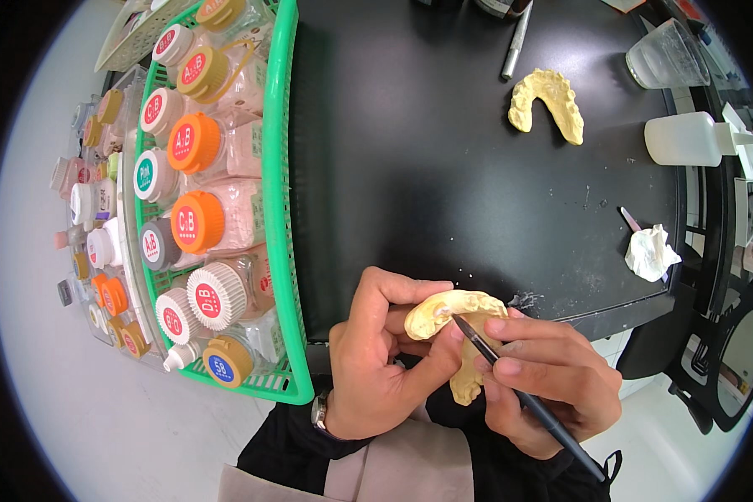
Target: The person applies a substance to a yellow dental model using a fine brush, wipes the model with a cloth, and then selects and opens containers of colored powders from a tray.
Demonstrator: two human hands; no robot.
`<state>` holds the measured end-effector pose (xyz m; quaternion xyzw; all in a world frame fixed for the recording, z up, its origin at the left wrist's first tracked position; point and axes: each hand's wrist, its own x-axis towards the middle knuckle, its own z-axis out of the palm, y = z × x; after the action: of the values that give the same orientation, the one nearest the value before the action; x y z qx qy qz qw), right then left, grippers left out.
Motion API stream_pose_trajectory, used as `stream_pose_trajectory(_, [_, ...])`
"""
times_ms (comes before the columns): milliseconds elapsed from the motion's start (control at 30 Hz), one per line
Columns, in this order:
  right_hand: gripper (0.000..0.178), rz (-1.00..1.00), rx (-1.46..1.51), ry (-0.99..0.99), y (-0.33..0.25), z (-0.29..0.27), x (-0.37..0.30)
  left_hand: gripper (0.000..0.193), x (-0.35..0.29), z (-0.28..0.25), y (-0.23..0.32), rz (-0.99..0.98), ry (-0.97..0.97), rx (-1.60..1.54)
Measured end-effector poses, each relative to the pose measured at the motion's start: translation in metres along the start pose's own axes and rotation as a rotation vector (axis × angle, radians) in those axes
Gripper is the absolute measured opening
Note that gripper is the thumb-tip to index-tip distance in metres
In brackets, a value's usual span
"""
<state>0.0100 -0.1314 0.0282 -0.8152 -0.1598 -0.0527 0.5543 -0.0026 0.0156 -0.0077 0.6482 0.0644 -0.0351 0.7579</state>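
Observation:
A pale yellow plaster dental cast [435,313], shaped like a horseshoe, is held near the table's front edge. My left hand [375,364] grips its left side, thumb in front and fingers behind. My right hand [565,381] is closed around a slim dark pencil-like tool [552,421]. The tool's pointed tip meets the inner side of the cast close to my left thumb; whether it is a brush or a pencil I cannot tell. Some right fingers also rest against the cast's right side. Part of the cast's lower portion is hidden behind my hands.
A green basket [286,209] of capped jars stands at the left. On the black table [393,159] lie a second yellow dental cast [552,96], a metal rod-like tool [517,42] and crumpled white tissue [651,253]. A clear cup [668,57] and white bottle [682,139] stand right.

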Motion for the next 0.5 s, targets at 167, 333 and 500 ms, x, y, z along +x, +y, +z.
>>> stream_pose_trajectory(167, [0.022, 0.043, 0.158, 0.222, 0.006, 0.001, -0.009, 0.027, 0.000, -0.001, 0.003, -0.149, -0.041, -0.148])
stream_pose_trajectory(333, [0.028, 0.245, 0.312, 0.418, 0.002, -0.003, -0.011, 0.019, 0.009, -0.008, 0.015, -0.337, -0.172, -0.371])
stream_pose_trajectory(500, [0.032, 0.200, 0.293, 0.326, -0.005, -0.015, -0.021, 0.021, 0.004, -0.004, 0.025, -0.329, -0.280, -0.424])
